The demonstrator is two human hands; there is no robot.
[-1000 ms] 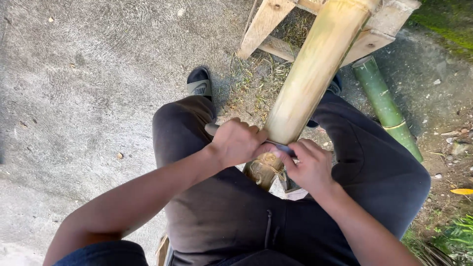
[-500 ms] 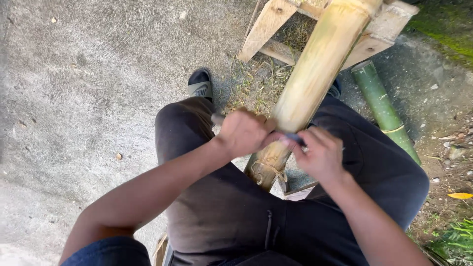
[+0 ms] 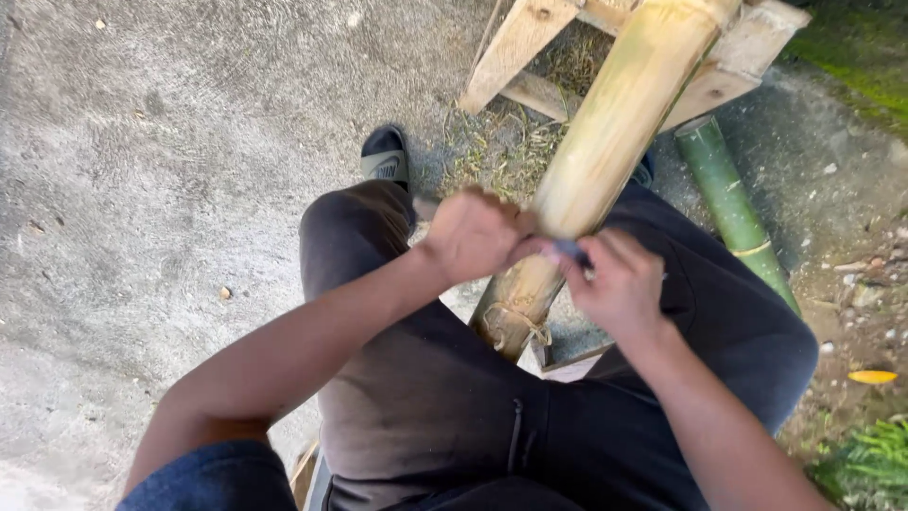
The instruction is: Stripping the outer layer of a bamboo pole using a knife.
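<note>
Hands (image 3: 473,232) gripping blade (image 3: 570,250) across bamboo (image 3: 605,142)

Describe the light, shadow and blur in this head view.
Head view: soft, even daylight with no glare; the ground is sharp; the left hand and right hand are slightly motion-blurred on the pale bamboo pole; dark shade under the wooden frame.

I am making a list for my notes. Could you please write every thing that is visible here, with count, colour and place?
peeled bamboo pole: 1, pale yellow, slanting from top right down between the knees
blade tool: 1, dark, across the pole between both hands
green bamboo: 1, on the ground at right
wooden frame: 1, light brown, top centre
sandal: 1, black, beside the left knee
yellow leaf: 1, right edge
left hand: grip on the tool's left end
right hand: grip on its right end
</note>
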